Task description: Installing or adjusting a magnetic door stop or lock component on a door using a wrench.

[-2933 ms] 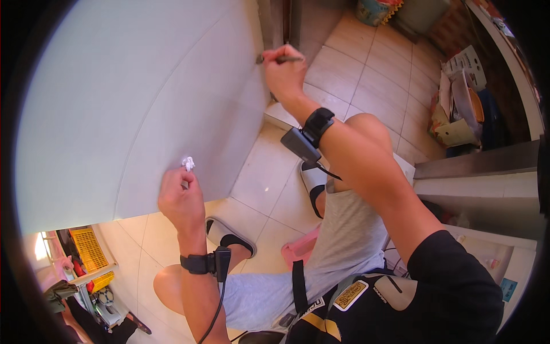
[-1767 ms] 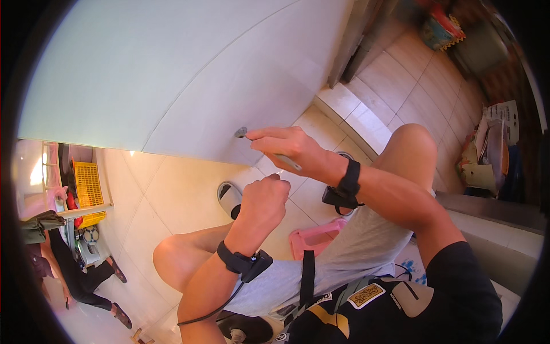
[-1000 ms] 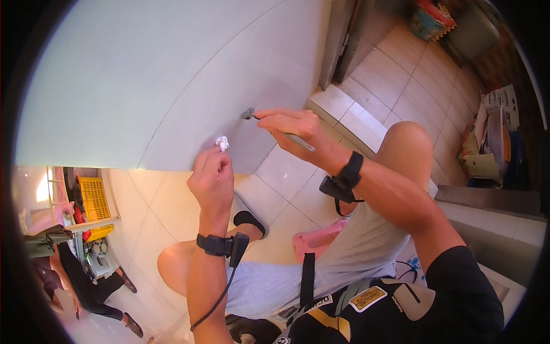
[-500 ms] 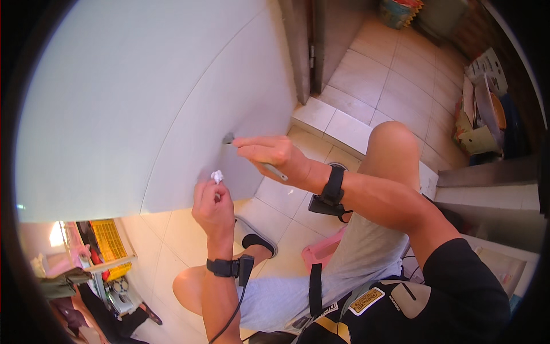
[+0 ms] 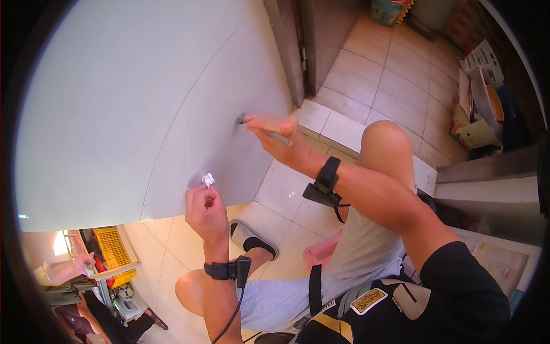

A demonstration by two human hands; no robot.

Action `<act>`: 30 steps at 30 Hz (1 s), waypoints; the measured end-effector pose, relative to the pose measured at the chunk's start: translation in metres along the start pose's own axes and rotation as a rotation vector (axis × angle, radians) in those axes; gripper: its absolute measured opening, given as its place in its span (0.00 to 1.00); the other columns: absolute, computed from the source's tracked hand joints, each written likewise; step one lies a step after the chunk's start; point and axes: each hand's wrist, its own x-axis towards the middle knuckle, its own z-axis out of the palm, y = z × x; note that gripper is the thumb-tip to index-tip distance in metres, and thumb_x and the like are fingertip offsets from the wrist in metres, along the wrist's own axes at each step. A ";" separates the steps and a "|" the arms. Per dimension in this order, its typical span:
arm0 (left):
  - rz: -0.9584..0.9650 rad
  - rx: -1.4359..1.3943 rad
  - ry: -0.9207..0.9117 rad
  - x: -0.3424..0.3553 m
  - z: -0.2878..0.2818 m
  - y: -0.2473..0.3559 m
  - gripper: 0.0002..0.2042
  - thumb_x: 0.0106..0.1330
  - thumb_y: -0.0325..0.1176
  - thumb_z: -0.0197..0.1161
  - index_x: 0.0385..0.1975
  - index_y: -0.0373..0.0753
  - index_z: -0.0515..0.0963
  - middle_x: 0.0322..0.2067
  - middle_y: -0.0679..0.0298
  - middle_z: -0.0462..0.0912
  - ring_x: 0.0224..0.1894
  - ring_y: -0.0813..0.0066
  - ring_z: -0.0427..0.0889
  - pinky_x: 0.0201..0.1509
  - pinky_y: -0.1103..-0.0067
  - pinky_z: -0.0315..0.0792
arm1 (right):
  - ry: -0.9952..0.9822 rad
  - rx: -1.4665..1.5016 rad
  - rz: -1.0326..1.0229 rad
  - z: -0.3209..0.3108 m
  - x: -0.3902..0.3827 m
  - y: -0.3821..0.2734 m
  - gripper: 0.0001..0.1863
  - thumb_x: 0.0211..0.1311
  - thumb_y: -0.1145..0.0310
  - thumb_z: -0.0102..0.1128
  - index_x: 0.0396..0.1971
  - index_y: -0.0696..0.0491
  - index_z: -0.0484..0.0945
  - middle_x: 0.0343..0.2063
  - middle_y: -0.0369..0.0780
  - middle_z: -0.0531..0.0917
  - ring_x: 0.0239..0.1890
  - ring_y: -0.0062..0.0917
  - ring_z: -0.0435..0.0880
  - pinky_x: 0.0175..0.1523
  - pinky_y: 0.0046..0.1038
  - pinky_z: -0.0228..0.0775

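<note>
Across the upper left of my feed spreads a broad pale panel (image 5: 103,120), smooth and crossed by one thin curving line, its lower edge running above light floor tiles (image 5: 281,186). Down by that edge the person's left hand (image 5: 206,211) has its grip pinched round a crumpled white wad (image 5: 208,180), which sits just in front of the panel. Farther up and to the right, the right hand (image 5: 279,135) has its grip closed about a slim grey tool (image 5: 276,136), the dark head pointing at the panel; from this angle I can't quite judge whether that head touches it. Beyond the right hand I see a brown door frame (image 5: 286,51) and a white tiled step (image 5: 338,123), with more tiles behind. A blue bucket (image 5: 387,12) stands at the top of my view, and a box of mixed items (image 5: 478,129) sits at the far right. Below the hands, a grey-and-black slipper (image 5: 252,238) is on one foot, and a pink plastic piece (image 5: 322,251) lies near the knees. At lower left I make out a yellow basket (image 5: 113,247) and another person's foot (image 5: 156,319).
</note>
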 end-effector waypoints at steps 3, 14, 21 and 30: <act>0.094 0.030 0.025 0.001 0.002 -0.009 0.10 0.59 0.16 0.72 0.26 0.36 0.76 0.33 0.61 0.84 0.24 0.71 0.77 0.24 0.78 0.72 | 0.026 -0.013 0.191 0.009 -0.013 0.024 0.08 0.62 0.83 0.66 0.40 0.59 0.86 0.42 0.47 0.90 0.41 0.36 0.90 0.46 0.30 0.82; -0.025 -0.110 0.010 0.003 -0.009 0.008 0.12 0.61 0.15 0.72 0.24 0.34 0.74 0.32 0.62 0.82 0.23 0.79 0.73 0.24 0.83 0.67 | 0.113 0.050 0.530 -0.016 0.042 -0.027 0.07 0.69 0.74 0.65 0.36 0.63 0.86 0.31 0.40 0.90 0.34 0.17 0.85 0.42 0.23 0.79; -0.039 -0.121 0.017 0.010 -0.019 0.018 0.13 0.61 0.15 0.72 0.23 0.34 0.73 0.32 0.63 0.82 0.24 0.81 0.73 0.24 0.83 0.67 | 0.192 0.135 0.566 -0.016 0.047 -0.009 0.14 0.70 0.69 0.53 0.29 0.62 0.82 0.18 0.41 0.78 0.21 0.21 0.72 0.30 0.30 0.68; -0.086 -0.183 -0.037 0.016 -0.025 0.030 0.14 0.61 0.14 0.72 0.22 0.34 0.71 0.32 0.62 0.82 0.24 0.81 0.73 0.23 0.85 0.67 | 0.312 0.203 0.727 0.009 0.019 0.024 0.12 0.70 0.76 0.48 0.38 0.61 0.83 0.27 0.41 0.84 0.32 0.21 0.82 0.37 0.27 0.74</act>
